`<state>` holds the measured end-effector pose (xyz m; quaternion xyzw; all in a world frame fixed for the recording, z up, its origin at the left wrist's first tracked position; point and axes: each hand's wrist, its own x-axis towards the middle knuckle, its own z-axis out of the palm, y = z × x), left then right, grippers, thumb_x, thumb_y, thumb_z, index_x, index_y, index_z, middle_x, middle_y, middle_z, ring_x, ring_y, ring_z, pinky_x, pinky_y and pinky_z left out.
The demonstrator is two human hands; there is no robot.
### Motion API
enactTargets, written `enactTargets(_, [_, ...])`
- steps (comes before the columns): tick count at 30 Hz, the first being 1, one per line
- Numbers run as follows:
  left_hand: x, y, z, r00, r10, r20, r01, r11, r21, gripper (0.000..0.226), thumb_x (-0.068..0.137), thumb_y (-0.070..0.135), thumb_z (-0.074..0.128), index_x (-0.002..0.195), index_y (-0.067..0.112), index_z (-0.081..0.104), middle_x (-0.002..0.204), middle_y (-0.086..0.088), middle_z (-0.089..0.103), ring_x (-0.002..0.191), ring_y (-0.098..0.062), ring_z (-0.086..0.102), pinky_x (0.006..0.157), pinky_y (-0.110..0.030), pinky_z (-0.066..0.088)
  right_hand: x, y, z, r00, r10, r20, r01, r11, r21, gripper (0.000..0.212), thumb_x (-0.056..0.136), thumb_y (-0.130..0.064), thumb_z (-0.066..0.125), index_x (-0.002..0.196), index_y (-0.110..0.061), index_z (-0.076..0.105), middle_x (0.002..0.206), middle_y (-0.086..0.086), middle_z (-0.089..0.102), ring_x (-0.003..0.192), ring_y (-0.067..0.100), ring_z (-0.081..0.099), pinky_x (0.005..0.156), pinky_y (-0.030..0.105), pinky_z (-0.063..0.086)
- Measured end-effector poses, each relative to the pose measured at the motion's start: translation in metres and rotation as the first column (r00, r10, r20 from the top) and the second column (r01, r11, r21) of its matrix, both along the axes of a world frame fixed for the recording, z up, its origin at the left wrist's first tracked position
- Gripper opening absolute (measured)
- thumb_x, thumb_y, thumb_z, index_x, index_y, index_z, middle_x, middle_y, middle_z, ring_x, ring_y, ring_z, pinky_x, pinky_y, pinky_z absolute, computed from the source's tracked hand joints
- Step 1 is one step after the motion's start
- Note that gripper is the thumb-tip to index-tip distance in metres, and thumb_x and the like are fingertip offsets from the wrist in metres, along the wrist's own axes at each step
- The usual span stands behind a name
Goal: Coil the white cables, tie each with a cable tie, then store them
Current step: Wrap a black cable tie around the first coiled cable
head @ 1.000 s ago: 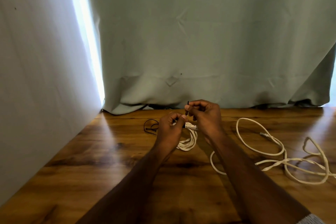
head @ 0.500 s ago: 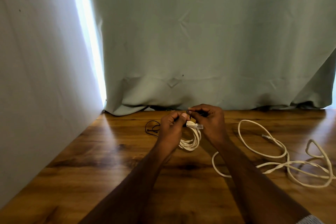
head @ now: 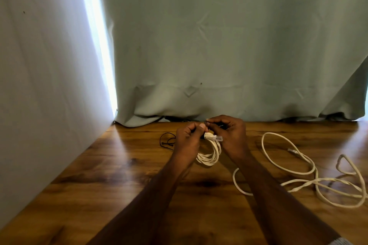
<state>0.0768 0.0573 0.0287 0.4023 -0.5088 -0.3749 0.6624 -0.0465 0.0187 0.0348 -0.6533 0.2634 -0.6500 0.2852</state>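
Note:
A small coiled white cable [head: 210, 156] hangs between my hands just above the wooden table [head: 119, 185], its clear plug [head: 214, 137] sticking out to the right. My left hand [head: 188, 141] grips the top of the coil. My right hand [head: 229, 135] pinches a thin black cable tie [head: 216, 124] at the coil's top, mostly hidden by the fingers. A second white cable [head: 298, 173] lies loose and uncoiled on the table to the right.
Another black cable tie [head: 166, 141] lies looped on the table left of my left hand. A pale green curtain [head: 219, 55] hangs along the table's far edge, and a white wall [head: 39, 85] borders the left side.
The black tie end that stood up above my right fingers a second ago is now down, hidden in my fingers. Both hands stay together at the coil, plug now more exposed.

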Motion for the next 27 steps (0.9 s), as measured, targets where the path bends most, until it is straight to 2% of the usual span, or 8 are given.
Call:
enactTargets(14, [0.0006, -0.0005, 0.0002, 1.000, 0.007, -0.023, -0.007, 1.000, -0.011, 0.026, 0.097, 0.011, 0.057, 0.075, 0.010, 0.070, 0.073, -0.007, 0.070, 0.072, -0.020, 0.064, 0.075, -0.039, 0.050, 0.0025, -0.0016, -0.0014, 1.000, -0.007, -0.001, 0.007, 1.000, 0.002, 0.010, 0.084, 0.006, 0.074, 0.088, -0.001, 0.079, 0.079, 0.005, 0.077, 0.073, 0.014, 0.074, 0.067, 0.021, 0.056])
enactTargets(27, [0.0021, -0.0036, -0.0015, 0.999, 0.032, -0.009, -0.033, 0.999, -0.007, 0.033, 0.095, 0.013, 0.059, 0.067, 0.020, 0.073, 0.076, -0.007, 0.070, 0.079, -0.020, 0.065, 0.081, -0.044, 0.050, 0.0049, -0.0027, -0.0056, 0.999, 0.032, 0.028, -0.033, 0.999, 0.017, 0.013, 0.084, 0.010, 0.071, 0.089, 0.001, 0.078, 0.082, 0.009, 0.077, 0.077, 0.023, 0.075, 0.074, 0.030, 0.060])
